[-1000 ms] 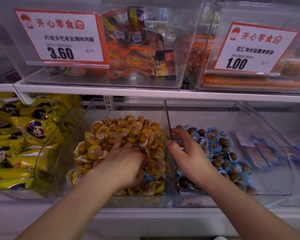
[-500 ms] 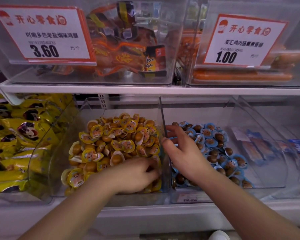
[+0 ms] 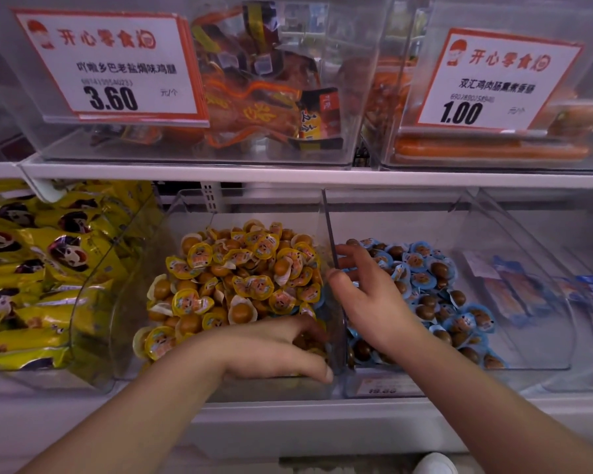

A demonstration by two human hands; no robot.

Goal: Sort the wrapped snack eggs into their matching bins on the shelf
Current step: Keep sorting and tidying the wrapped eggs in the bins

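Observation:
Yellow-wrapped snack eggs (image 3: 240, 268) fill a clear bin (image 3: 192, 213) on the lower shelf. Blue-wrapped eggs (image 3: 425, 278) lie in the clear bin (image 3: 476, 234) to its right. My left hand (image 3: 274, 350) is in the yellow bin's front right corner, fingers curled down into the pile; the fingertips are buried, so any egg between them is hidden. My right hand (image 3: 367, 302) sits at the wall (image 3: 329, 227) between the two bins. Its thumb is against the wall's top edge and its fingers spread over the blue eggs.
A bin of yellow snack packets (image 3: 31, 268) stands to the left, and flat blue packets (image 3: 521, 295) lie in a bin to the right. The upper shelf carries clear bins with price cards 3.60 (image 3: 110, 63) and 1.00 (image 3: 493, 80). The white shelf front (image 3: 288, 415) runs below.
My left hand slid from the middle of the yellow pile toward me into the front right corner and curled down. My right hand stayed at the dividing wall.

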